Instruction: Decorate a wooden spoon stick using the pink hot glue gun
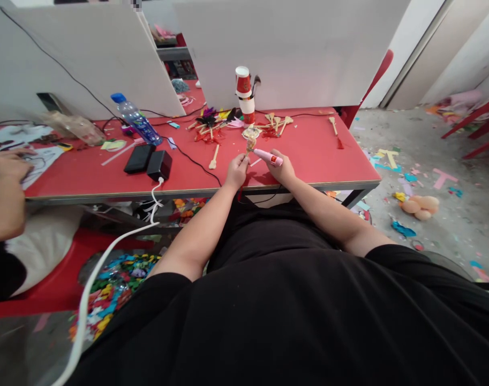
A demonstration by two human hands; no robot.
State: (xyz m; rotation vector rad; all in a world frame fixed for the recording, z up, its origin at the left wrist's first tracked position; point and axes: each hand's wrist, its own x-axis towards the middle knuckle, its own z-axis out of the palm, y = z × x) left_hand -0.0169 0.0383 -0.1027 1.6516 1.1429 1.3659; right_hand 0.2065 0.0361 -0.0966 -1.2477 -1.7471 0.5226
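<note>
My left hand [237, 170] is closed in a pinch on a small wooden spoon-like piece [250, 143], held upright just above the red table [308, 166]. My right hand [281, 171] grips a pink pen-shaped tool [268, 156], whose tip points left toward the wooden piece. Both hands hover near the table's front edge. Behind them lies a heap of wooden spoons and coloured paper bits [228, 124].
Stacked red-and-white paper cups [245, 94] stand at the back by the white partition. A water bottle [136, 120], two black boxes [148, 161] and a white cable [107, 252] lie to the left. Another person's hand [7, 166] works at far left. Paper scraps litter the floor at right.
</note>
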